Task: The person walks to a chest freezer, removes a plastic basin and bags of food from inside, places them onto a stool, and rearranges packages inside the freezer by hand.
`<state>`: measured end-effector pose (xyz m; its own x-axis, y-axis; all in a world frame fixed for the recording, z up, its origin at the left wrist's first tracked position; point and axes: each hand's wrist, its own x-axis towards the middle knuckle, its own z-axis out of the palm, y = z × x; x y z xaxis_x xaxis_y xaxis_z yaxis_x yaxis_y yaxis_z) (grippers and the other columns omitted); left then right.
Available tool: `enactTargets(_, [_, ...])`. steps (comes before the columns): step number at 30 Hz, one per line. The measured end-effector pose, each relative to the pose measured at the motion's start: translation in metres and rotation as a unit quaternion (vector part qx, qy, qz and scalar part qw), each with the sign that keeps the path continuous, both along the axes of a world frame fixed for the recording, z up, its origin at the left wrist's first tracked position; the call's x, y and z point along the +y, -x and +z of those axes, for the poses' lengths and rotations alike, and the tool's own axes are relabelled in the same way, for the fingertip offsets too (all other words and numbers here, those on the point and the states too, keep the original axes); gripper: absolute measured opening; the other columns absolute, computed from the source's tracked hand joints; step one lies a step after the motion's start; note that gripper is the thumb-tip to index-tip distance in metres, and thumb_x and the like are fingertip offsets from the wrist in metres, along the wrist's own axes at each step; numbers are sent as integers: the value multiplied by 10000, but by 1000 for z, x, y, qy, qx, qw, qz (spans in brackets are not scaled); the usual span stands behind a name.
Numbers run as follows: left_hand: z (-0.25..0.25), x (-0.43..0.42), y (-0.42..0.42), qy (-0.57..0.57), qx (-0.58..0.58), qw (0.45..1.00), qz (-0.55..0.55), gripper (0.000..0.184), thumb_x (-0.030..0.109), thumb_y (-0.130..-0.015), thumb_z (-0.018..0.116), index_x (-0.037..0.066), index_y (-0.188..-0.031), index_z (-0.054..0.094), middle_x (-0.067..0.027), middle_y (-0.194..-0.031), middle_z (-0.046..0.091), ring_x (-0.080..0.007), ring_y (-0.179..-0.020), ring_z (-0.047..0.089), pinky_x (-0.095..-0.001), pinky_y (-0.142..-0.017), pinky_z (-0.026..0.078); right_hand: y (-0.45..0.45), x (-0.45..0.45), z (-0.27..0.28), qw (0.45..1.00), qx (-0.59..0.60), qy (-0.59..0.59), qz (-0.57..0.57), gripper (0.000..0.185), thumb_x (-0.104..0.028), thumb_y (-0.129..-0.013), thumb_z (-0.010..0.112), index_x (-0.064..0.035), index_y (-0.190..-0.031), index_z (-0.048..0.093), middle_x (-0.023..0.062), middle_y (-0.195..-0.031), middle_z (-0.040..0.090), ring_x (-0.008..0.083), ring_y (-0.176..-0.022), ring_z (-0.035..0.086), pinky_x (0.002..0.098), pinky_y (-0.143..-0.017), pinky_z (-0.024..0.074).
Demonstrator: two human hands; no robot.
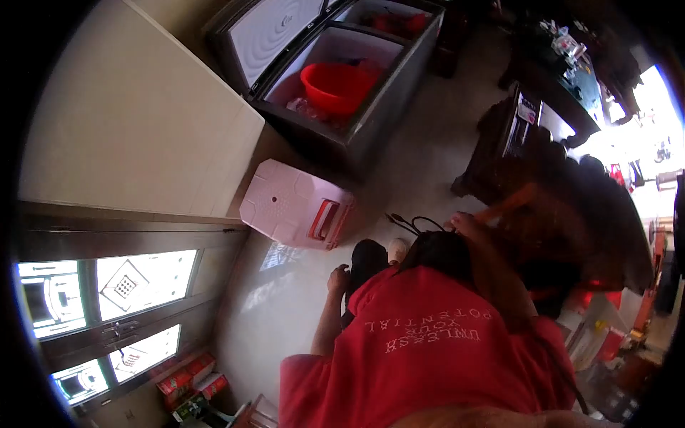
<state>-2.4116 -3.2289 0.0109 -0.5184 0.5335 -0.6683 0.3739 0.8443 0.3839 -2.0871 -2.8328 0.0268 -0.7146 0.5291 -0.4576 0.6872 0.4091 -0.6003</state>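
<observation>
My right hand [464, 225] is closed near a black cable [422, 224] that loops out in front of my lap; the dim light hides how its fingers grip it. My left hand [338, 278] hangs at my side beside my dark trouser leg [368, 261], its fingers curled and small in the view. Ahead of it on the floor stands a pink plastic box [285, 203] with a red handle. Farther ahead, an open chest freezer [378, 107] holds a red basin [338, 88].
A pale cabinet [135, 114] stands at the upper left, above a door [207, 278] with bright glass panes. Dark carved wooden furniture [585, 207] fills the right side. Red boxes [187, 378] lie at the lower left. A table [586, 82] holds small items at the upper right.
</observation>
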Motion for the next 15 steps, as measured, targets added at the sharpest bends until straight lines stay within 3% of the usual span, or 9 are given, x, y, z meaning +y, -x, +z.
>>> enactTargets(3, [4,61,17,-39,6,999,-3,320,264,-824,505,161,-1119,575,-162,-1068,599,-331,-1011,562,-438,-827,458,59,38,23,997,52,8,-58,284,-230,-861,510,-22,-1043,573,151,-950,617,250,-863,598,354,-757,466])
enactTargets(7, [4,135,62,-100,32,994,-27,319,261,-818,502,149,-1108,575,-175,-1046,600,-339,-996,567,-447,-824,457,114,78,55,998,32,28,-43,233,-204,-870,498,-21,-976,598,130,-940,615,269,-866,579,369,-747,439])
enactTargets(10, [-25,190,100,-187,138,971,-50,269,205,-819,507,112,-1062,575,-175,-985,610,-344,-912,586,-458,-787,460,86,104,30,998,-8,44,-45,233,-208,-870,499,-22,-967,600,127,-922,619,272,-849,583,368,-735,441])
enactTargets(12, [25,242,123,-278,144,949,21,235,170,-816,514,95,-1030,574,-168,-950,614,-344,-875,587,-464,-770,459,63,125,21,996,-42,49,-58,232,-210,-869,500,-23,-961,602,125,-910,622,274,-838,585,368,-727,443])
enactTargets(15, [40,307,162,-354,208,912,21,202,138,-801,533,93,-995,566,-139,-913,606,-328,-845,577,-461,-747,448,45,161,9,992,-66,58,-86,232,-213,-868,501,-24,-952,605,121,-893,626,277,-821,588,367,-715,445])
